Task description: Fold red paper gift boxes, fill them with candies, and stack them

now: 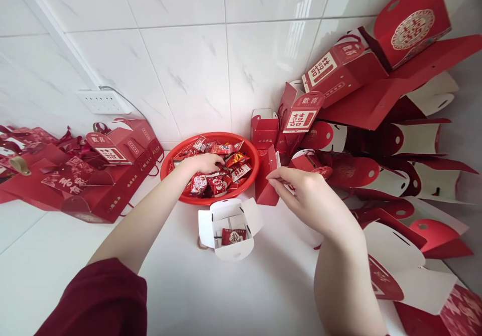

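My left hand (206, 163) reaches into a red plastic basket (171, 191) heaped with wrapped candies (219, 184). Its fingers curl down among the wrappers, and what they grip, if anything, is hidden. In front of the basket an open white-lined gift box (241, 247) stands with its flaps spread. Inside lies a red packet (233, 236) printed "SWEET SUGAR". My right hand (301, 188) is at the basket's right, thumb and fingers drawn together in front of a red carton panel (266, 188). Whether it pinches that panel or something small cannot be made out.
Several open red gift boxes (361, 170) are stacked along the right side. Closed red boxes (297, 117) lean by the tiled wall. At left, a red gift box (124, 142) rests on red bags (109, 195). A power strip (103, 102) hangs on the wall.
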A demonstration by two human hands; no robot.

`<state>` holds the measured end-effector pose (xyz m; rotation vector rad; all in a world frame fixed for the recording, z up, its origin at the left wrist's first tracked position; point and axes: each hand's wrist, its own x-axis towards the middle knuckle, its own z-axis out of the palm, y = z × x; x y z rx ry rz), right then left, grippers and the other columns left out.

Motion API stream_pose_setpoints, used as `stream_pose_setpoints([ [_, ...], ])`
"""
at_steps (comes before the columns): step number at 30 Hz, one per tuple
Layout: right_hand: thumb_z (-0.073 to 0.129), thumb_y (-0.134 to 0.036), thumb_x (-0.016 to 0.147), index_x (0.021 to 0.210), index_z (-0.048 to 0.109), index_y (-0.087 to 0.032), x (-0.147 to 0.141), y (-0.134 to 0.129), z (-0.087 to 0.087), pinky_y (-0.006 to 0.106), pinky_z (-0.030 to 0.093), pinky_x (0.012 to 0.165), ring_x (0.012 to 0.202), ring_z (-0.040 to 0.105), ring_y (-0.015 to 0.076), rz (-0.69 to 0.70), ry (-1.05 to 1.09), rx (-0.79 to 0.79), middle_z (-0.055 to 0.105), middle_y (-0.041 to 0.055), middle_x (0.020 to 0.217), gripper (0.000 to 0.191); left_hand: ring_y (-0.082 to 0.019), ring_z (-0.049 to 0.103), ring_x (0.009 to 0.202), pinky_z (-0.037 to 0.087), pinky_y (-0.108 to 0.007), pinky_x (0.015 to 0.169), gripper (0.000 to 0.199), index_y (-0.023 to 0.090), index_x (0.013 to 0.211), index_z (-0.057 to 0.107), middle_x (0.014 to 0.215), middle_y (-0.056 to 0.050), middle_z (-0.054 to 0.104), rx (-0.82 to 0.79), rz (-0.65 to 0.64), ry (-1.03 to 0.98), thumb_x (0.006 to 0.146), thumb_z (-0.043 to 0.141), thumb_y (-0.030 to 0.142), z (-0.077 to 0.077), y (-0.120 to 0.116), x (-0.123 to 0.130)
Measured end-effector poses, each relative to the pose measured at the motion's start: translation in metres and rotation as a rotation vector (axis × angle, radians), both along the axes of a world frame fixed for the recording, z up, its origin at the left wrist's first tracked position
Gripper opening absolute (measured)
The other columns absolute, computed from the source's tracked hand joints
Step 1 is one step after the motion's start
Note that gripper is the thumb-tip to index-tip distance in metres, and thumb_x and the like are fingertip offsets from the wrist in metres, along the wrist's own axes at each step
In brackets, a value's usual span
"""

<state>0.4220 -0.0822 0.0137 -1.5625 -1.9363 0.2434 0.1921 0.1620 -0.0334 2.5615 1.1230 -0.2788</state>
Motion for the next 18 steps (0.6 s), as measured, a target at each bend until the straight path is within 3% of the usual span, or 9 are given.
stream_pose_setpoints([
  [6, 0.046, -0.025, 0.099, 0.09, 0.062, -0.024, 0.0, -0.001, 0.002, 0.029, 0.042, 0.061, 0.068, 0.06, 0.0171, 0.0, 0.0, -0.013, 0.068, 0.0007, 0.08, 0.018, -0.028, 0.059, 0.117, 0.044, -0.031, 0.101, 0.058, 0.02, 0.122, 0.066, 0.134, -0.01, 0.059, 0.097, 0.01, 0.011, 0.067, 0.072, 0.038, -0.004, 0.006, 0.004],
  [12, 0.046, -0.025, 0.099, 0.089, 0.061, -0.023, -0.001, 0.0, 0.002, 0.028, 0.042, 0.062, 0.068, 0.061, 0.0176, 0.007, -0.013, -0.019, 0.068, 0.0014, 0.081, 0.018, -0.026, 0.044, 0.135, 0.036, -0.028, 0.111, 0.069, 0.021, 0.137, 0.055, 0.153, -0.007, 0.038, 0.255, 0.111, -0.062, 0.069, 0.062, 0.013, 0.006, 0.028, -0.008],
  [18, 0.046, -0.025, 0.099, 0.089, 0.061, -0.023, -0.002, 0.002, 0.001, 0.028, 0.042, 0.063, 0.069, 0.061, 0.0181, 0.016, -0.018, -0.037, 0.068, 0.0022, 0.08, 0.018, -0.027, 0.058, 0.119, 0.044, -0.028, 0.101, 0.064, 0.016, 0.131, 0.059, 0.13, -0.01, 0.062, 0.283, 0.221, -0.106, 0.068, 0.067, 0.016, 0.006, 0.045, -0.021],
])
